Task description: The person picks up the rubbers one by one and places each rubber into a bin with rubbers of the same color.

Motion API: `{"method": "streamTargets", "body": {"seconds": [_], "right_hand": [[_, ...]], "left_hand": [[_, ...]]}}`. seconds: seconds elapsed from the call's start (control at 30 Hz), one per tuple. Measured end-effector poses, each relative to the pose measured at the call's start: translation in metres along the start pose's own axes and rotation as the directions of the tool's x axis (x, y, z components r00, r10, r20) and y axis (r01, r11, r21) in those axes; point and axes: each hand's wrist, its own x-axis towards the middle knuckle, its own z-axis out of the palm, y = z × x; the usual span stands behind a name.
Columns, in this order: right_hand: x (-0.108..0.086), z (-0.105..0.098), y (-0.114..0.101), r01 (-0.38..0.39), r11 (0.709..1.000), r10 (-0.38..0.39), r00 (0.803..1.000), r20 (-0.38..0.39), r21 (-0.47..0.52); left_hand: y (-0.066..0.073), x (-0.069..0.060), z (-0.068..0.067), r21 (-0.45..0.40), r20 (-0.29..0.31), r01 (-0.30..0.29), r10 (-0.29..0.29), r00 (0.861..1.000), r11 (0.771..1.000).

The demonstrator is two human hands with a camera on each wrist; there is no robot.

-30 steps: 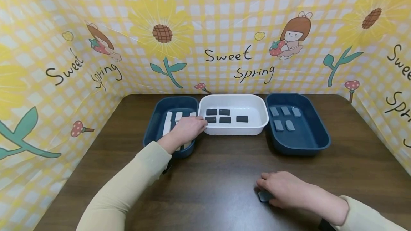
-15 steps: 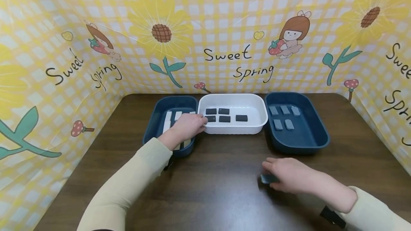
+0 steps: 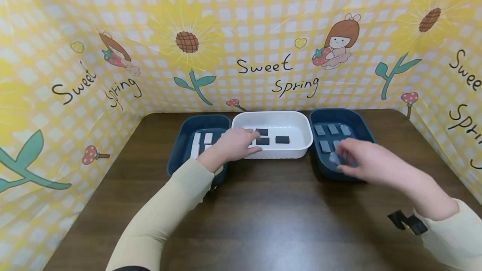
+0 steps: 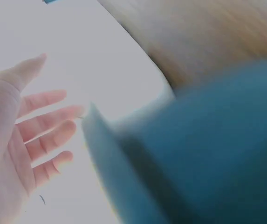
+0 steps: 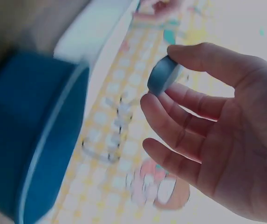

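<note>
My right hand [image 3: 359, 158] is above the right-hand blue bin [image 3: 328, 172]. It pinches a small blue-grey block [image 5: 162, 75] between thumb and fingertips, as the right wrist view shows. Several similar blue-grey blocks [image 3: 333, 129] lie in rows in that bin. My left hand [image 3: 234, 143] hovers over the left end of the white bin [image 3: 280, 154], fingers loosely extended. Nothing is in its grasp in the left wrist view. Black blocks [image 3: 282, 139] lie flat in the white bin, some hidden by the left hand.
Another blue bin [image 3: 176, 163] stands on the left with white blocks [image 3: 194, 151] inside, partly covered by my left arm. The three bins stand side by side near the back of the brown table [image 3: 263, 221], before a yellow checked cloth [image 3: 260, 24].
My right hand has lifted the blue-grey block from the table and carried it forward to above the right bin. The left hand has shifted slightly right and its fingers have spread.
</note>
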Motion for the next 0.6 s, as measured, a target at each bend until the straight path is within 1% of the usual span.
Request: {"method": "streamTargets", "body": {"seconds": [0.13, 0.23, 0.43, 0.6], "right_hand": [[0.01, -0.01, 0.023, -0.073, 0.997, 0.073, 0.997, -0.028, 0.012], [0.018, -0.011, 0.039, -0.134, 0.99, 0.135, 0.99, -0.029, 0.034], [0.033, 0.004, 0.065, -0.229, 0.97, 0.231, 0.973, -0.018, 0.081], [0.042, 0.019, 0.083, -0.311, 0.948, 0.312, 0.95, -0.001, 0.063]], "left_hand": [[0.02, 0.013, -0.003, -0.013, -0.013, -0.073, 0.073, 0.997, 0.997], [0.034, 0.023, -0.002, -0.01, -0.022, -0.124, 0.124, 0.992, 0.992], [0.061, 0.042, 0.003, -0.015, -0.039, -0.187, 0.187, 0.982, 0.982], [0.081, 0.054, 0.011, -0.009, -0.049, -0.236, 0.236, 0.971, 0.972]]}}
